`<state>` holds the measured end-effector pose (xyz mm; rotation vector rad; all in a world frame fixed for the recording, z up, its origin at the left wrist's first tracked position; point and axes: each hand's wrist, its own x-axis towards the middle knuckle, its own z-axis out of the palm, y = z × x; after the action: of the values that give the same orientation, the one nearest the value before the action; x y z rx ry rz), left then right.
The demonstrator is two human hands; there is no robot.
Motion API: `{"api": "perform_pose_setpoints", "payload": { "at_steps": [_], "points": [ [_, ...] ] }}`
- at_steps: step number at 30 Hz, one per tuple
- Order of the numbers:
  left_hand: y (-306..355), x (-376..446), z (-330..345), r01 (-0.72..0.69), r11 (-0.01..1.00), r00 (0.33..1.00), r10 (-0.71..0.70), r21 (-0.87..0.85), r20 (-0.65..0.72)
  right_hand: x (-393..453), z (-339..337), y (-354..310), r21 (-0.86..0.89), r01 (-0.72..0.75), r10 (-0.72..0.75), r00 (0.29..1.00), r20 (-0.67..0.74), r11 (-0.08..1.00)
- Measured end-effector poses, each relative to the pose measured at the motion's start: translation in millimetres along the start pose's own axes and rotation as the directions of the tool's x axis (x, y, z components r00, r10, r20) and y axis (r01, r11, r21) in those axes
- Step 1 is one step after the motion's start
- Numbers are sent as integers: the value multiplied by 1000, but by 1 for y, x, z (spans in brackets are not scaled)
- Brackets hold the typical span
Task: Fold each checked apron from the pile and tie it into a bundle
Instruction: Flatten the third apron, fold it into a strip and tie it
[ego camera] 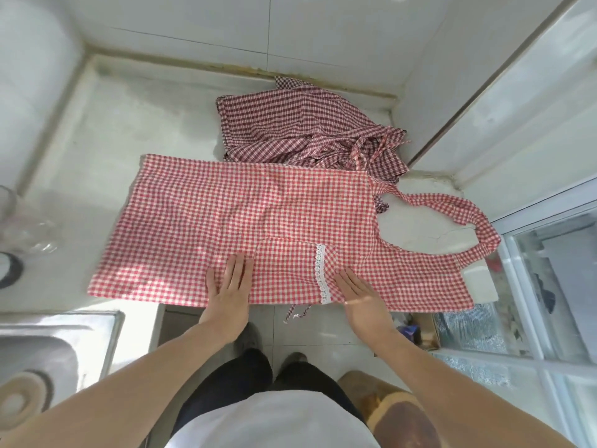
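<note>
1. The red-and-white checked apron (pixel 245 221) lies spread flat across the pale countertop (pixel 129 140), filling the middle of the view, bib toward 3 o'clock. Its near hem runs along the counter's front edge, so part of the cloth there may hang out of sight.
2. A thin tie (pixel 295 313) dangles below that front edge at 6 o'clock; its upper end is hidden under the apron.
3. The neck loop (pixel 478 221) curves out at 3 o'clock over the cracked counter corner, reaching the counter's right edge.
4. A lace-trimmed pocket (pixel 290 273) sits on the near half, with its white lace strip between the two hands.
5. The left hand (pixel 231 286) and the right hand (pixel 358 295) both rest open, palms down, fingers flat on the fabric, gripping nothing.
6. The pile of darker checked aprons (pixel 307 130) sits crumpled at 12 o'clock against the wall, its near edge tucked beneath the spread apron; how many it holds cannot be told.
7. Bare counter lies open toward 10 o'clock.
8. A steel sink (pixel 48 344) is cut off at 8 o'clock.
</note>
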<state>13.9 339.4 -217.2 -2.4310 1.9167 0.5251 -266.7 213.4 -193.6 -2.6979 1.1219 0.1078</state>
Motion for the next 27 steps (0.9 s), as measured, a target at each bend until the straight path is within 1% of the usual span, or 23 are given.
{"api": "perform_pose_setpoints", "payload": {
  "at_steps": [3,4,5,7,8,10,11,14,16,18,20,22,24,26,27],
  "points": [
    [4,-2,-18,48,995,994,-56,-89,-89,-2,-12,-2,-29,-14,11,992,-122,999],
    [-2,-1,-22,62,991,991,-75,-123,-109,0,-13,-2,-30,-30,26,992,-121,999],
    [-8,-2,-23,72,988,987,-90,-135,-130,-2,-12,0,-35,-41,37,994,-99,999],
    [-16,-7,-31,75,988,982,-97,-135,-162,-7,-8,10,-76,-75,75,997,-10,994],
    [-20,-8,-36,80,987,976,-106,-141,-188,-8,-6,15,-85,-116,119,992,37,990],
    [-21,-15,-48,118,982,966,-147,-145,-213,-14,-9,23,-66,-173,178,981,73,983],
    [-21,-18,-54,153,979,967,-177,-137,-184,-16,-13,25,-50,-172,176,980,90,984],
    [-29,-13,-70,263,961,963,-266,-90,-30,-12,-33,30,-8,-142,142,979,144,990],
    [-31,-4,-81,255,965,966,-253,-56,52,-5,-54,36,-9,-92,91,960,265,996],
    [-39,5,-92,213,976,972,-206,-48,108,5,-79,39,-4,-104,95,890,447,995],
    [-47,13,-103,172,983,967,-157,-62,200,15,-107,37,2,-124,100,810,578,992],
    [-54,26,-118,139,984,946,-100,-109,309,29,-135,35,48,-173,100,750,654,984],
    [-64,42,-134,118,986,922,-66,-114,382,47,-157,41,85,-245,115,700,705,966],
    [-75,60,-151,77,989,915,-20,-126,404,69,-175,47,100,-316,128,627,768,944],
    [-77,65,-158,64,988,914,-1,-143,406,78,-181,52,79,-318,141,610,780,945]
  ]
}}
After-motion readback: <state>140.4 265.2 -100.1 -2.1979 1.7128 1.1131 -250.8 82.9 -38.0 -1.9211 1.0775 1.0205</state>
